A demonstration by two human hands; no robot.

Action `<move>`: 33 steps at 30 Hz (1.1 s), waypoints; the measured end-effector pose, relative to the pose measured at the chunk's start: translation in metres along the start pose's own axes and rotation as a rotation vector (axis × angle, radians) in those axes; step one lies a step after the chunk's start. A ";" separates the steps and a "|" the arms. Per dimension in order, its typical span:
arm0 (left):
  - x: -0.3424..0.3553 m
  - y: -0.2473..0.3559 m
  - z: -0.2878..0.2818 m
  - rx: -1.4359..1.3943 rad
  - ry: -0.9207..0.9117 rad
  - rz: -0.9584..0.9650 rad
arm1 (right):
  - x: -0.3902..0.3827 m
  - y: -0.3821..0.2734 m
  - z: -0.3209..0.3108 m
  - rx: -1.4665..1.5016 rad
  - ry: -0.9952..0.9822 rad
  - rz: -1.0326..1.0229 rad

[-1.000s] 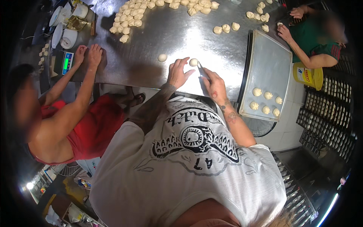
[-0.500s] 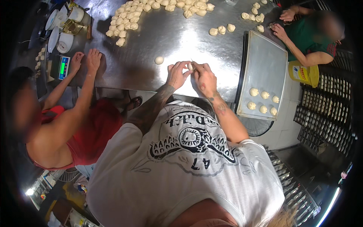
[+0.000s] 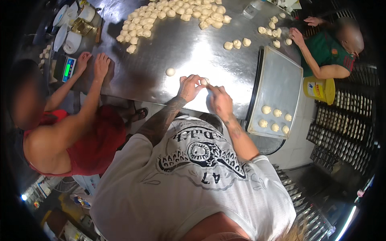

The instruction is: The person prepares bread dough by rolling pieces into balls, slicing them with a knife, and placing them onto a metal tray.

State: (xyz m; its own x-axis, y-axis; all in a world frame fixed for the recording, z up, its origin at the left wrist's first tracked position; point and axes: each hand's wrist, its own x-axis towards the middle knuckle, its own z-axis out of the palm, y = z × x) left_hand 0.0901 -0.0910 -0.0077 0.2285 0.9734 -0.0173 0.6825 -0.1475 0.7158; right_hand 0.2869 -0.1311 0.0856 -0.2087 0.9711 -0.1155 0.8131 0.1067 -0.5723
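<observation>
Over the metal table's near edge, my left hand [image 3: 189,87] pinches a small pale dough ball [image 3: 205,82] between thumb and fingers. My right hand [image 3: 220,100] is closed, its fingertips at the ball's right side. Something thin and dark seems to be in its grip, too small to name. To the left of my hands, a smooth round dough ball [image 3: 170,72] lies alone on the table. On my right, a metal baking tray [image 3: 278,76] bears several shaped dough pieces [image 3: 275,127] with cut-looking tops, in two rows at its near end.
A large cluster of dough pieces [image 3: 140,25] covers the table's far side, with smaller groups [image 3: 237,43] at far right. A digital scale [image 3: 68,69] stands left, beside a co-worker's hands [image 3: 101,65]. Another person's hand [image 3: 296,37] is at far right, above a yellow bucket [image 3: 319,90].
The view has shifted slightly. My right hand has drawn a little back and down from the dough ball, which my left hand still holds. The far-right person's hands have moved apart.
</observation>
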 end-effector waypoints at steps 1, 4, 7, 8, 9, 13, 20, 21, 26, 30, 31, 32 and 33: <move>0.000 0.006 -0.011 0.031 -0.120 -0.015 | -0.019 0.018 0.000 -0.018 0.009 -0.025; -0.014 -0.001 -0.031 -0.122 0.016 0.109 | -0.040 0.008 -0.031 -0.018 -0.099 0.093; -0.032 -0.021 -0.067 -0.001 0.179 -0.057 | -0.011 -0.022 -0.012 0.101 -0.013 0.035; -0.037 -0.031 -0.076 0.063 0.352 -0.210 | 0.008 -0.036 0.003 0.120 0.007 -0.004; -0.036 -0.042 -0.080 -0.024 0.446 -0.247 | 0.029 -0.054 0.019 0.190 0.083 -0.105; -0.025 -0.077 -0.085 -0.014 0.308 -0.129 | 0.088 -0.101 0.066 0.159 0.005 -0.128; -0.026 -0.080 -0.089 -0.102 0.396 -0.053 | 0.044 -0.088 0.046 0.023 -0.102 -0.068; -0.030 -0.084 -0.090 -0.095 0.311 -0.022 | 0.052 -0.092 0.052 0.018 -0.048 -0.087; -0.023 -0.089 -0.088 -0.051 0.145 -0.117 | 0.068 -0.099 0.073 -0.007 0.002 -0.081; -0.028 -0.080 -0.091 0.004 0.304 -0.018 | 0.030 -0.069 0.053 -0.019 -0.142 -0.041; -0.027 -0.080 -0.094 -0.034 0.293 -0.007 | 0.045 -0.092 0.055 -0.007 -0.036 -0.042; -0.027 -0.079 -0.095 -0.075 0.280 0.005 | 0.060 -0.100 0.064 0.064 0.047 -0.084; -0.023 -0.084 -0.093 -0.023 0.223 0.040 | 0.073 -0.108 0.071 0.069 0.038 -0.074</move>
State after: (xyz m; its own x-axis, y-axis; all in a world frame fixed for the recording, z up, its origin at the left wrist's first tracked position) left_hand -0.0370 -0.0845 -0.0022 0.0943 0.9819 0.1640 0.6592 -0.1850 0.7288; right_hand 0.1455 -0.0865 0.0810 -0.2453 0.9686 -0.0410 0.7563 0.1647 -0.6331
